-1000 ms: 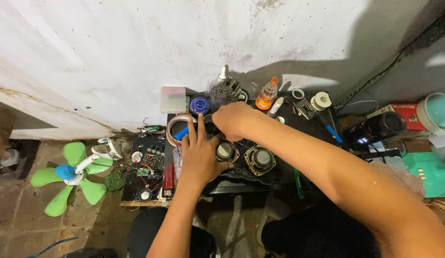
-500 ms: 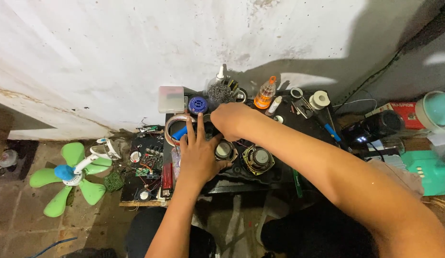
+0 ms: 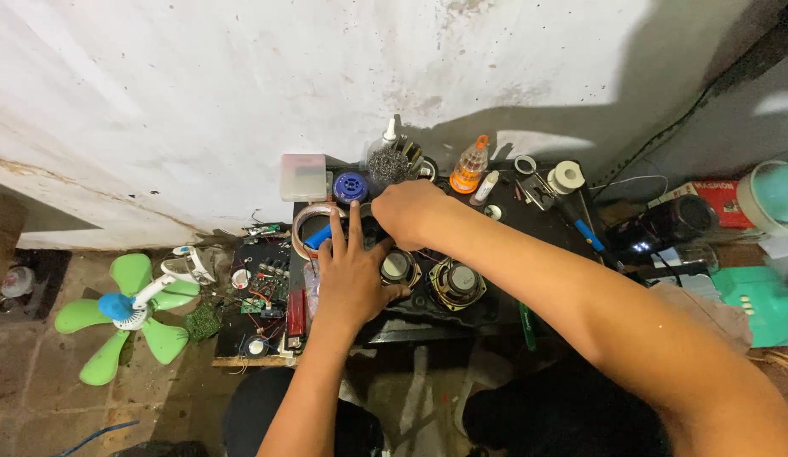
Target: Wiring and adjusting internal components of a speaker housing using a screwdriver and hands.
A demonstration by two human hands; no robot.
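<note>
My left hand (image 3: 352,271) lies flat with fingers spread on a black speaker unit (image 3: 436,306). Its fingertips reach a blue-handled tool (image 3: 319,236) lying across a ring of tape (image 3: 301,222). Two round speaker cones (image 3: 399,267) (image 3: 458,280) sit in the unit just right of that hand. My right hand (image 3: 408,211) is curled at the unit's far edge, fingers closed on a small dark object that the hand mostly hides. My right forearm crosses the low black table (image 3: 538,222) from the lower right.
Along the wall stand a translucent box (image 3: 303,176), blue round cap (image 3: 350,186), steel wool (image 3: 385,165), orange bottle (image 3: 470,165) and white tape roll (image 3: 567,176). A circuit board (image 3: 263,275) and green fan (image 3: 123,315) lie left. A black cylinder (image 3: 661,224) and teal container (image 3: 775,193) sit right.
Both hands stay on the speaker unit in nearly the same place; the left fingers shift only slightly.
</note>
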